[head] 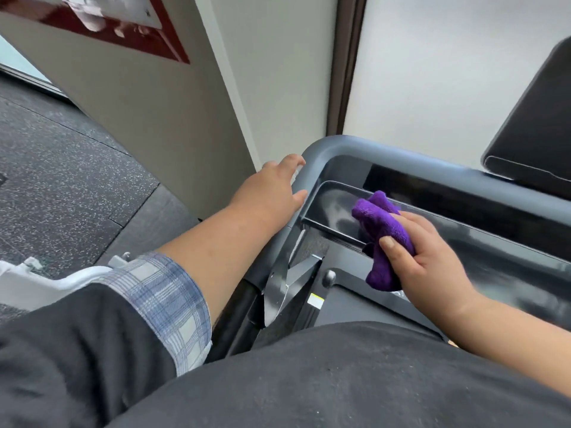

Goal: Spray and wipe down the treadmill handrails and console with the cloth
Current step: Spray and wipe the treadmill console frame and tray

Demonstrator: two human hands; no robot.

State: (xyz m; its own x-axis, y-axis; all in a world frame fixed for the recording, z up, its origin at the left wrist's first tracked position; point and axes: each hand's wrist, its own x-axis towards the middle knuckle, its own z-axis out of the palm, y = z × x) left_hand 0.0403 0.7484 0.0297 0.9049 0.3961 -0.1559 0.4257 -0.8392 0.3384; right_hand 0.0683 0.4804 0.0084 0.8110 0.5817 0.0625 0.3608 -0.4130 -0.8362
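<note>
Item: treadmill console (463, 193), dark glossy plastic with a grey rounded handrail (340, 146) running along its far edge and turning down at the left corner. Cloth (383, 230), purple microfibre, bunched in the right hand (432, 261), whose fingers and thumb curl round it; the upper end of the cloth presses into the recessed tray (333, 208) at the console's left end. Left hand (275, 189), fingers fairly straight, rests on the handrail corner and steadies it; a small pale object shows under the fingers, and whether that hand holds anything cannot be told. Spray bottle: not in view. Tablet-like screen (537, 134) at upper right. Progress, as a judgement: wiping is under way at the left tray; the tray's surface shows pale smears, possibly spray. Console to the right, screen and side rails appear untouched and likely remain.
</note>
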